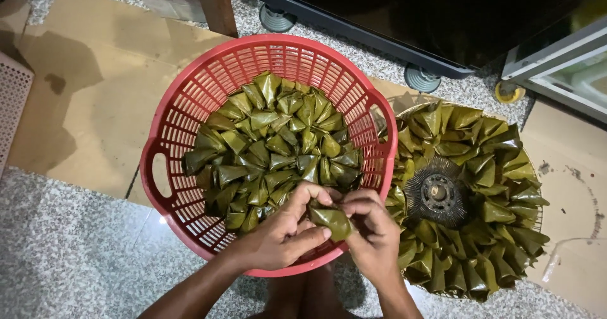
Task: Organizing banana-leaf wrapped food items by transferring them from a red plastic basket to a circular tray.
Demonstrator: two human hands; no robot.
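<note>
Both forearms come up from six o'clock, and right at the near rim of the basket the two hands meet over one leaf-wrapped parcel (pixel 331 221). The left hand (pixel 284 230) cups it from the seven o'clock side, thumb laid along its lower edge, fingers curled over the top, grip clenched on the parcel. The right hand (pixel 374 233) pinches it from the three o'clock side, fingertips pressed into the folded leaf, so that grip is grasping the same parcel too. The parcel is glossy green, roughly triangular, held just above the inner wall of the red plastic basket (pixel 190 113), at the basket's five o'clock edge. Inside that round, slotted basket sits a heap of matching green parcels (pixel 275 145), packed point to point, filling the floor of it. Over at three o'clock, just beside the basket and touching its rim, a round wire tray (pixel 539 221) carries more wrapped parcels (pixel 487 167) laid in rings around a dark metal hub (pixel 437 194). Everything rests on a speckled grey floor (pixel 69 256) with tan cardboard sheets (pixel 95 91) spread at ten o'clock. At twelve o'clock, a black cabinet on castors (pixel 354 22).
</note>
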